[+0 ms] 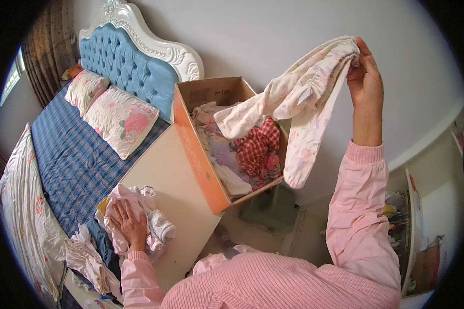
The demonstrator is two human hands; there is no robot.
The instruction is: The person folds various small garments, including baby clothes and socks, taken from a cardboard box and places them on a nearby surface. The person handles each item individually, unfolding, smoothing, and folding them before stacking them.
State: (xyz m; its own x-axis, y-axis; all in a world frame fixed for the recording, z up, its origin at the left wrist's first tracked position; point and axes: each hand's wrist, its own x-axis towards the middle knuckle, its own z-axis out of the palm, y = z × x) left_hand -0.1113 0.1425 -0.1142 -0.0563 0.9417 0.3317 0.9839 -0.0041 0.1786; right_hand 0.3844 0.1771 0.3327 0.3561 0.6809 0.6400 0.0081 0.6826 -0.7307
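Note:
My right hand [365,77] is raised at the upper right, pinching a pale printed garment [297,100] with footed legs. It dangles over the right side of an open cardboard box [201,162] with an orange outside. Clothes fill the box, among them a red-and-white checked cloth [257,146] and a white piece [232,179]. At the lower left, my left hand [129,222] lies flat, fingers spread, on a heap of pale pink and white clothes [160,228]. The underside of that heap is hidden.
The box and heap rest on a cream tabletop [158,174]. More clothes [91,258] lie left of my left hand. Behind stands a bed with a blue tufted headboard [127,58], pillows [121,119] and a plaid sheet [62,154]. A shelf [406,231] stands at right.

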